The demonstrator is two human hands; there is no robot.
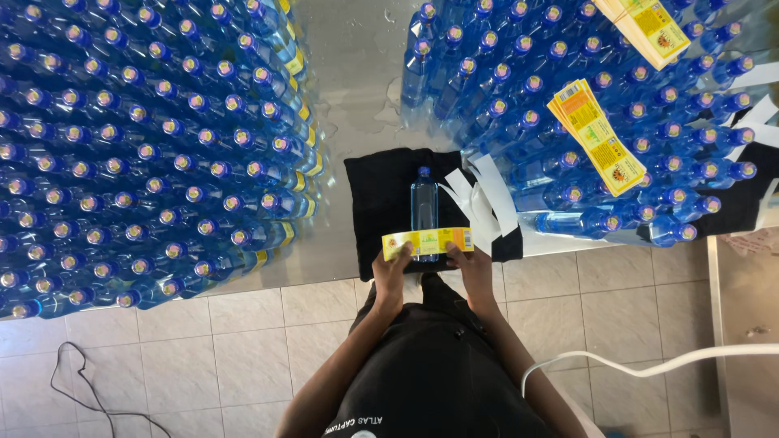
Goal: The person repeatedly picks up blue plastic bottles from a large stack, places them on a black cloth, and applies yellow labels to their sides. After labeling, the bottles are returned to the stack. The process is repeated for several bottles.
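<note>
**Label stretched across one bottle at the table's near edge**

You held a yellow label taut between both hands, across the lower body of a clear blue bottle lying on its side on a black cloth at the near edge of the tabletop. Your left hand pinched the label's left end, and your right hand gripped its right end, fingers closed on the strip. Held that way, the label sat square to the bottle, and the cloth seemed to keep the bottle from rolling.

White backing strips lay just beside the bottle, at the cloth's right edge. To the left, a dense block of capped bottles stood upright, those along its right edge showing yellow bands. To the right, a second block of bottles stood without labels that you could see, and two stacks of yellow labels rested on their caps, within reach of your right hand. The bottles looked filled, though you could not tell for certain.
</note>
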